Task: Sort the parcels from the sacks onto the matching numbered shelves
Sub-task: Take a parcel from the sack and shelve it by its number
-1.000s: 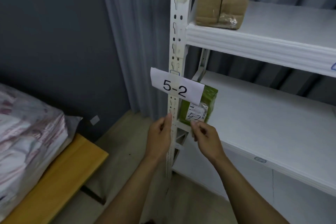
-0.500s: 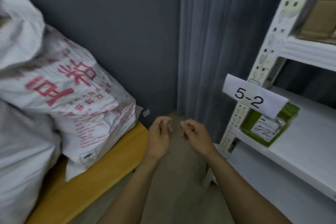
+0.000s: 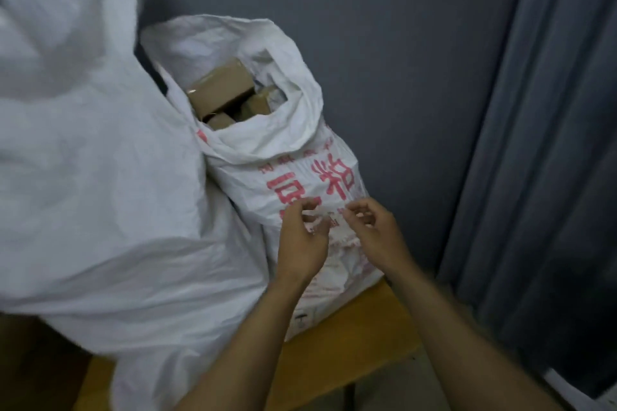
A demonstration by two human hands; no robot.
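We are hovering left hand (image 3: 302,240) and right hand (image 3: 374,233), fingers loosely curled and empty, before the printed sack (image 3: 300,160), planning to grip the top brown parcel (image 3: 220,87) squarely, label up.

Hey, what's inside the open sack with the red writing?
Taped brown cardboard parcels show at the mouth of the printed sack, at least three. Anything deeper is hidden by its white cloth.

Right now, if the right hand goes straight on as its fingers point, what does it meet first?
Probably the printed sack, at its red lettering just beyond the right hand, well below the parcels in its open mouth; depth is unclear.
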